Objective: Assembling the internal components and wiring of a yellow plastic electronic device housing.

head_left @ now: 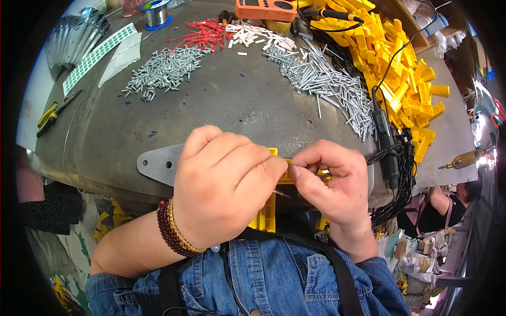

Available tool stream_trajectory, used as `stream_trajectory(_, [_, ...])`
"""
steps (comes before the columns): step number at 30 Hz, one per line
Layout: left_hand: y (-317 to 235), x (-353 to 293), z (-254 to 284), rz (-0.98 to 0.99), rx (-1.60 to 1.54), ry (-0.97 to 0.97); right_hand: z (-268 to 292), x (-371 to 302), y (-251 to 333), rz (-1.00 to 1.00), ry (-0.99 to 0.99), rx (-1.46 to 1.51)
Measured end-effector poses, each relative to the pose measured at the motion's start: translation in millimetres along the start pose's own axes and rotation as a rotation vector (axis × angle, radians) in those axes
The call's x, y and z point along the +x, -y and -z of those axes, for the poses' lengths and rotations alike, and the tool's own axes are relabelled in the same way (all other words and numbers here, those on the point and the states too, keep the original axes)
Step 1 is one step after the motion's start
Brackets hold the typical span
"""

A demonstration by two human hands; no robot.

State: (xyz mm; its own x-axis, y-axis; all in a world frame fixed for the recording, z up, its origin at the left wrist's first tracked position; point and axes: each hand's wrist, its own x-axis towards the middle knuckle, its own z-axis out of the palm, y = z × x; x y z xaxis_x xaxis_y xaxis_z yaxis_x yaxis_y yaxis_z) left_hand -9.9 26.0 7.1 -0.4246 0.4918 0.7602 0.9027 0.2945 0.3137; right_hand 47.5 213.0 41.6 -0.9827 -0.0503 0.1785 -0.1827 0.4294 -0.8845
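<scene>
Over the table's near edge, my left hand point(226, 181) and my right hand point(334, 181) meet with fingers pinched together. What the fingertips hold is too small and covered to make out. A thin reddish strand, like a wire end point(282, 194), pokes out below my left fingers. Beneath both hands lies a yellow plastic part point(265, 213), mostly covered by them. A grey metal plate point(157, 163) with a rounded end and holes sticks out to the left, partly behind my left hand.
Piles of short screws point(163, 71), red pieces point(203, 34), white pieces point(258, 37), long screws point(329, 79) and yellow plastic parts point(398, 68) ring the far side. Pliers point(50, 117) lie left; a dark corded tool point(387, 150) and a screwdriver point(464, 159) lie right. Another person point(435, 210) sits beyond.
</scene>
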Motion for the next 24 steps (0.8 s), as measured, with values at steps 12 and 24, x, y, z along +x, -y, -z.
stream_trajectory(12, [0.7, -2.4, 2.4, 0.205, -0.354, 0.139, 16.4, 0.8, -6.5, 0.144, 0.14, -0.342])
stream_trajectory(24, [5.3, -3.6, 0.0, 0.149, -0.389, 0.191, 12.7, 10.9, 8.0, 0.171, 0.105, -0.516])
